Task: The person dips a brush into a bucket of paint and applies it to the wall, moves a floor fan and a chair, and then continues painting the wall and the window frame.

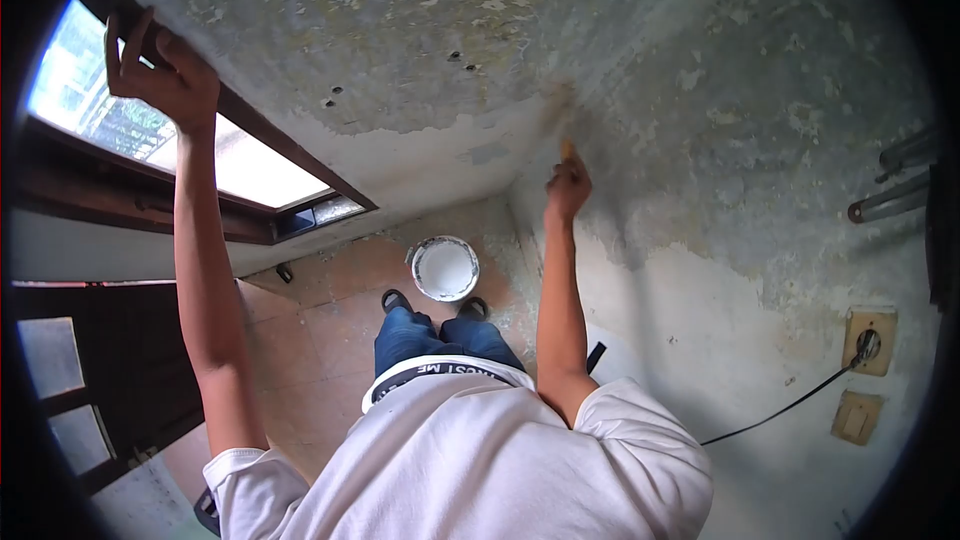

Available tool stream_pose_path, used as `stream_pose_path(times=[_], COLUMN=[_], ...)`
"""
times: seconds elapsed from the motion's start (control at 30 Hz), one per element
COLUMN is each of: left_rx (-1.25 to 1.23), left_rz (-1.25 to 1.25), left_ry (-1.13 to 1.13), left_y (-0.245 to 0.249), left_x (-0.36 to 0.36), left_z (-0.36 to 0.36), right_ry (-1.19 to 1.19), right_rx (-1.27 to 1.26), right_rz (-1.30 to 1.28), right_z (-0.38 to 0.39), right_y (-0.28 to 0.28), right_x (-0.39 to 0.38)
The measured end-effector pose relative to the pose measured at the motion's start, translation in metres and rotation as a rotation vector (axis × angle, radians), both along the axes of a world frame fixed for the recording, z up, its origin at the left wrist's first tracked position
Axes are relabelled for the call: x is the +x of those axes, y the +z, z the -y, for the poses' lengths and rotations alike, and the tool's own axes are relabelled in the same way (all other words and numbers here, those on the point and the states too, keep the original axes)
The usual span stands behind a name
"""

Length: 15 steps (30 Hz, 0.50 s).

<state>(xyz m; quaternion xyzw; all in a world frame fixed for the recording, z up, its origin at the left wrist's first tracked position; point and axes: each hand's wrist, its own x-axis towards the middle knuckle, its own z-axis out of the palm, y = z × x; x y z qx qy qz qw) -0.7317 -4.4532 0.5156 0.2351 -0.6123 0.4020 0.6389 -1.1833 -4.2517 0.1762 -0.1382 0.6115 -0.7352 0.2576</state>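
My left hand [165, 75] is raised at the upper left, its bent fingers hooked on the dark wooden window frame [270, 145], with bright glass showing between them. At the wall corner my right hand [568, 188] grips a tool with a yellow-orange handle [568, 150]. The tool's brownish head is smeared by motion against the wall, so I cannot tell its kind. Around it the grey wall [690, 70] is mottled and peeling. Below, a white bucket [445, 268] with pale contents and a stained rim stands on the floor just ahead of my feet.
Brownish floor tiles [330, 325] carry pale specks. On the right wall are a socket [870, 342] with a black cable [780, 410] and a switch plate [857, 418]. Metal brackets [890, 198] jut out at the far right. Dark panelled woodwork [125, 370] stands at the lower left.
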Motion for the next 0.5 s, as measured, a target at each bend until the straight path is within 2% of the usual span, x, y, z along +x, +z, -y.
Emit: stream_pose_path(times=[0.1,0.17,0.23,0.3,0.37,0.5], left_rx=[-0.005,-0.002,0.055,0.008,0.062,0.117], left_rz=[-0.020,-0.031,-0.100,-0.060,-0.058,-0.060], left_ry=[0.084,-0.052,-0.153,-0.235,-0.093,-0.103], left_y=[-0.001,-0.001,-0.007,-0.001,-0.001,-0.001], left_x=[0.002,0.004,0.006,0.002,-0.004,0.003], left_z=[0.001,0.006,0.011,0.009,-0.002,0.000], right_ry=[0.085,0.164,0.338,0.457,0.579,0.264], right_rx=[0.028,0.049,0.080,0.108,0.082,0.084], right_rz=[-0.020,-0.150,-0.197,-0.194,-0.158,-0.044], right_z=[0.004,0.017,0.012,0.001,0.000,0.007], right_y=[0.013,-0.043,-0.071,-0.063,-0.044,-0.013], right_x=[0.002,0.031,0.084,0.112,0.123,0.043])
